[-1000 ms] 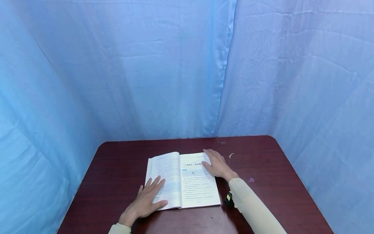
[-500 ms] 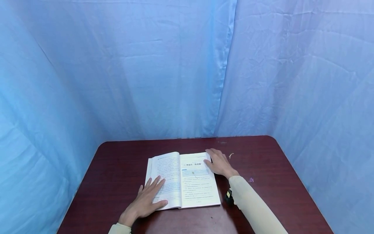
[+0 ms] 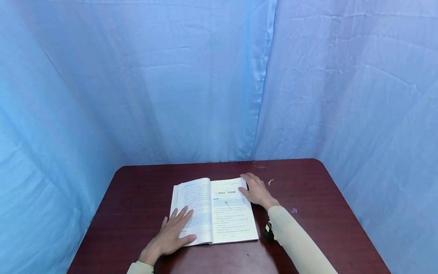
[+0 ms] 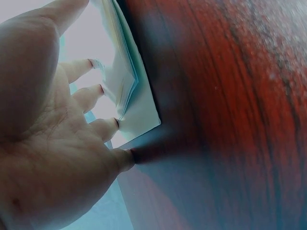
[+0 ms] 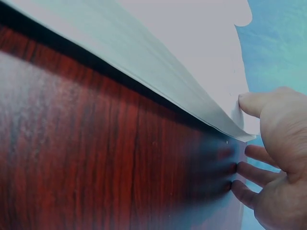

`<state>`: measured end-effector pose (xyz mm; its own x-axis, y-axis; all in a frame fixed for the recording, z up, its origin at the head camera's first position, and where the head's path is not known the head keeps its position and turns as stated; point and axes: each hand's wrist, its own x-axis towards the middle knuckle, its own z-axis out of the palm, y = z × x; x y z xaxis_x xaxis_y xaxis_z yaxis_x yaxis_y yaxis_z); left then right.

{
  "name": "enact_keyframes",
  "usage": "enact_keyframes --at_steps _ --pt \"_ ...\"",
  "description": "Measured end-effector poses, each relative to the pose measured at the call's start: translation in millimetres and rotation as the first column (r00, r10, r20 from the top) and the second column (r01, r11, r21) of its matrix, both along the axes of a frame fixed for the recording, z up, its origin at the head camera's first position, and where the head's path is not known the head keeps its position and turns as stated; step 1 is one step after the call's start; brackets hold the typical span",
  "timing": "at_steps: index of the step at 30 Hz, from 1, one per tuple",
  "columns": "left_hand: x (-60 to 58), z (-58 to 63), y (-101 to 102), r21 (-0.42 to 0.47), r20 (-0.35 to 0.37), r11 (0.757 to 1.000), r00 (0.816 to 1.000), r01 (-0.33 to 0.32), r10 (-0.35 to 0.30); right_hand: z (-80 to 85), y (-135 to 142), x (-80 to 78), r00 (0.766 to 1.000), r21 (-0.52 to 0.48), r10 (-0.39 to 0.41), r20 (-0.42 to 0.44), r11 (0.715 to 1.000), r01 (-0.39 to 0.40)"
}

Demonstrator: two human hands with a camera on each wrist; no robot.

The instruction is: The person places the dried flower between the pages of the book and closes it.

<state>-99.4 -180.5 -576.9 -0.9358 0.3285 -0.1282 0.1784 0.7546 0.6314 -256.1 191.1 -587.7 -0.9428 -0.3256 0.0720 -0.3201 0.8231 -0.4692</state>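
Observation:
An open book [image 3: 230, 224] with printed pages lies flat on the dark red-brown table. My left hand [image 3: 169, 234] rests with spread fingers on the lower part of its left page. In the left wrist view, the palm of that left hand [image 4: 62, 124] faces the camera, and the little fingertip reaches past the book's lower corner [image 4: 144, 124]. At the top right corner of the right page is my right hand [image 3: 256, 191]. Its thumb [image 5: 252, 103] touches the page in the right wrist view, while several fingers [image 5: 256, 173] stand apart beyond the edge. The index fingertip is hidden there.
Blue curtains [image 3: 191, 83] hang behind and at both sides of the table [image 3: 137, 194]. A small purple mark [image 3: 294, 210] and a pale scrap or mark [image 3: 270, 182] lie right of the book. A black wrist device [image 3: 268, 230] shows under the right sleeve.
My right hand has slid slightly right, toward the outer edge of the right page, then stayed nearly still. The left hand and the book have not visibly moved.

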Motion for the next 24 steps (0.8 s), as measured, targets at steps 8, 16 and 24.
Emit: enact_keyframes --at_steps 8,16,24 --pt "-0.9 -11.3 -1 0.034 -0.035 0.999 0.999 -0.032 0.033 2.5 -4 2.0 0.997 -0.059 -0.014 -0.075 0.998 0.010" --pt "-0.6 8.2 3 -0.036 0.049 0.999 0.999 -0.011 0.013 3.2 -9 4.0 0.975 -0.139 -0.089 -0.202 0.988 0.062" --pt "-0.1 7.4 2 -0.033 0.047 0.999 0.999 -0.013 0.015 1.8 -12 2.8 0.960 -0.172 -0.122 -0.250 0.982 0.080"
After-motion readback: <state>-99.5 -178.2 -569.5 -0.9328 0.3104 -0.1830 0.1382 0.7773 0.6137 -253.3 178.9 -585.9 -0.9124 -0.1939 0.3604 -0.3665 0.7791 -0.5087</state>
